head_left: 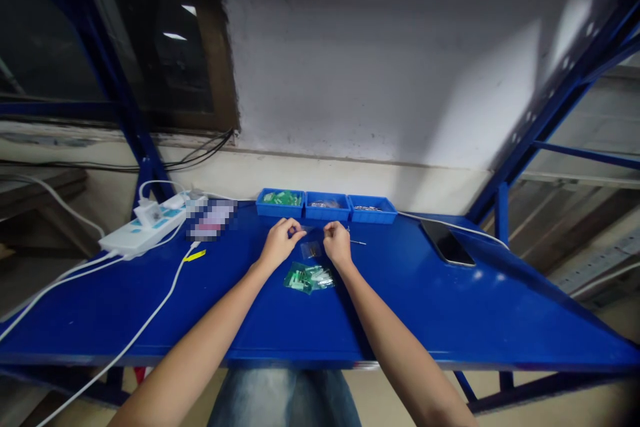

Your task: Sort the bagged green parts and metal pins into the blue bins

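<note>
My left hand (281, 240) is closed in a pinch above the blue table (410, 313); whatever its fingertips hold is too small and blurred to name. Facing it, my right hand (337, 241) has its fingers curled together, and their contents are hidden. Between and just below the hands lies a small clear plastic bag (311, 250) with tiny parts in it. Closer to me are green-and-white packets (309, 277) in shiny plastic. A thin metal rod (358, 242) lies just right of my right hand.
Three blue bins stand along the back: one with green packets (257, 203), one with small parts (307, 211), one with thin metal pieces (373, 217). A black phone (447, 243) lies right. At left are a white power strip (143, 230), cables and a blurred-out device (211, 219).
</note>
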{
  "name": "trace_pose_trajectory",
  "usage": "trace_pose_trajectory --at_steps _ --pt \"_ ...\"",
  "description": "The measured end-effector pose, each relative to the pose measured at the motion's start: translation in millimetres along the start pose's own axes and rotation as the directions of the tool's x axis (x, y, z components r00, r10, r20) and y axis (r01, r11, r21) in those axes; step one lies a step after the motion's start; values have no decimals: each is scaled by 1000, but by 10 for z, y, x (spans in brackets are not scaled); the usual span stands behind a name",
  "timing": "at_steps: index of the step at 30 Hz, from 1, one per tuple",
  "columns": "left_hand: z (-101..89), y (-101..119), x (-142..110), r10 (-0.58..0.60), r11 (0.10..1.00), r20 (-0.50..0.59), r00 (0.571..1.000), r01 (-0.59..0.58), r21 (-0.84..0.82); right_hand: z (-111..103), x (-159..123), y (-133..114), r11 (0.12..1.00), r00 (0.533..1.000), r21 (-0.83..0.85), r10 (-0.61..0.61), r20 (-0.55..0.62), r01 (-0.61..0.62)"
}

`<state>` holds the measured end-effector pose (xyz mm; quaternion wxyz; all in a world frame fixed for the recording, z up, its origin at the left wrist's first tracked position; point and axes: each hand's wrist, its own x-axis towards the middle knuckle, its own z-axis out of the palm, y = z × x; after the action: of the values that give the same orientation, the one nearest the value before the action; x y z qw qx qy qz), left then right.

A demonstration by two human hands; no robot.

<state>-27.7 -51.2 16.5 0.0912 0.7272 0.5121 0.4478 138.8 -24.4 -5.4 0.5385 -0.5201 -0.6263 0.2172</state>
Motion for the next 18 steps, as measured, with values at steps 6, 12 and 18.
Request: trace_pose_trajectory --at_steps 6,12,18 --pt "56 54 -27 40 989 22 999 -36 -143 14 -56 -167 986 996 152 60 73 -71" --pt "53 118 -48 176 972 36 984 -168 -164 3 -37 -223 958 977 244 106 184 -150" --pt "43 104 -25 188 972 45 981 -179 -154 24 -38 -283 938 959 320 41 280 -134"
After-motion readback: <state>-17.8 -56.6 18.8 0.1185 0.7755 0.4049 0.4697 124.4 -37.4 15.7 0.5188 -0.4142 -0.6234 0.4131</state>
